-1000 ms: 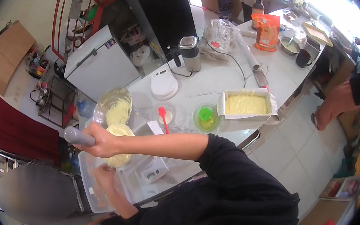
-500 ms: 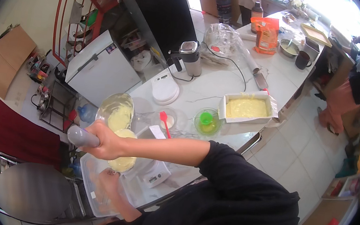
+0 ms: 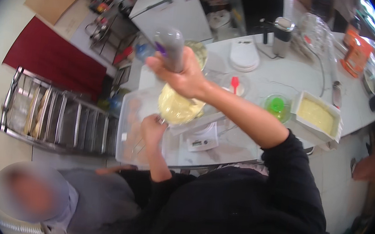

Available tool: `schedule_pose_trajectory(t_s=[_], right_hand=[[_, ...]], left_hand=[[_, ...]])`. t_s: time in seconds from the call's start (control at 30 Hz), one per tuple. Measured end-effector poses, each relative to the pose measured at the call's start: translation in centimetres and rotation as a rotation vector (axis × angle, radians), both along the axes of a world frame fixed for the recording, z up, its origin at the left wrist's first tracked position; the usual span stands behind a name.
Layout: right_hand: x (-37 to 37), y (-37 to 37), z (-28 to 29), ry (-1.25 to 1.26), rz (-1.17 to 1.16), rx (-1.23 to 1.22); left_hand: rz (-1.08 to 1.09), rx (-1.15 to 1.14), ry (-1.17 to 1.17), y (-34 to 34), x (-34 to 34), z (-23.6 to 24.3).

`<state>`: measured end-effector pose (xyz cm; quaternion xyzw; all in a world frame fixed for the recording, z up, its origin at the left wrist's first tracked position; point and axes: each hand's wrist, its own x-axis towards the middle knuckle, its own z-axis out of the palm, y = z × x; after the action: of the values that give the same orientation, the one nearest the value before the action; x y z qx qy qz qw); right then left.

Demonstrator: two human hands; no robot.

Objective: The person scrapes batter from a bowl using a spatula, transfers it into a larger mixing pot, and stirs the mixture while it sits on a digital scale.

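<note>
My right hand [image 3: 185,77] is closed around the thick grey handle of a tool [image 3: 170,45]. The handle's end points up; the tool's lower part is mostly hidden behind my hand and forearm. Below it, pale yellow batter [image 3: 177,107] fills a round bowl-like vessel. My left hand [image 3: 151,129] grips a metal handle [image 3: 161,120] at the near left side of this vessel, above a clear plastic tub [image 3: 122,130]. Just beyond my right hand stands a second bowl [image 3: 199,50], partly covered, with pale residue inside. Next to the vessel lies a white digital scale [image 3: 203,137].
A paper-lined rectangular pan of batter [image 3: 317,115] stands at right, beside a glass bowl with a green object [image 3: 277,105]. A red spatula [image 3: 234,84] and another white scale [image 3: 244,54] are farther back. Another person [image 3: 95,199] is close at lower left, near a metal tray rack [image 3: 62,119].
My view has turned, so the table sits farther right in it. The grey handle has swung from pointing left to pointing up. More of the other person shows at lower left.
</note>
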<state>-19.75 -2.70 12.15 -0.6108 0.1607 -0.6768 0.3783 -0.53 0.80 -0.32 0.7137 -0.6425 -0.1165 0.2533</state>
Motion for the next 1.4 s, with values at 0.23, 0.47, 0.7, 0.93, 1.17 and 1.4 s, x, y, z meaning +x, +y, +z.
schedule_pose_trajectory(t_s=[0.23,0.47,0.7,0.93,1.17,1.4], right_hand=[[-0.7,1.4,2.1,-0.085,0.129,0.047],[1.2,-0.3,-0.3,-0.101,0.143,0.102],[0.9,-0.3,0.8,-0.029,0.152,-0.078],[0.5,0.9,1.5,0.024,0.155,-0.068],[1.1,-0.4,-1.4,0.094,0.219,-0.007],[-0.4,0.8,0.0,0.071,0.179,-0.079]], left_hand=[[0.067,0.018,0.097,0.2,0.6,-0.4],[0.043,0.005,0.116,0.0,-0.1,1.0],[0.020,0.028,0.126,-0.5,1.2,-1.0],[0.044,0.039,0.089,-0.3,1.7,-1.5],[0.043,0.065,0.118,-0.5,0.8,-0.9],[0.047,0.027,0.079,-0.7,0.2,-0.3]])
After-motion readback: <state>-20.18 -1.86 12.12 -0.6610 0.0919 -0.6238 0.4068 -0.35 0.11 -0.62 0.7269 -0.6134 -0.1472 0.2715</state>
